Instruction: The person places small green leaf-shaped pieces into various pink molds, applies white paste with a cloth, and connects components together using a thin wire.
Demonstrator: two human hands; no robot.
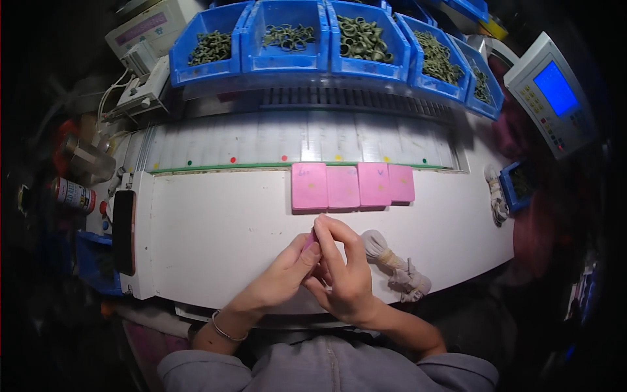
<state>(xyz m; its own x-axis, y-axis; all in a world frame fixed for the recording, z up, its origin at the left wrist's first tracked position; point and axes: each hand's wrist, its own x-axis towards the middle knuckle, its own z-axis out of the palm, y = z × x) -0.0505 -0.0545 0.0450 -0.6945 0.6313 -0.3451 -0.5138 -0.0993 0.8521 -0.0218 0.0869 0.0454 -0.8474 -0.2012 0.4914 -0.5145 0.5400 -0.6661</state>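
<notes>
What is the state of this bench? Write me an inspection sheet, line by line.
Surface: white worktop with a few small marks.
Work pieces: four pink blocks side by side; small pink piece, handheld.
Clutter: tied cloth bundle, right; phone-shaped slab, left.
Hands: left hand pinches the small pink piece; right hand meets it with fingertips, grip unclear.
Cables: thin pale cable by the instrument, upper left.
Surroundings: blue bins of green ring-shaped parts; display unit, upper right.
</notes>
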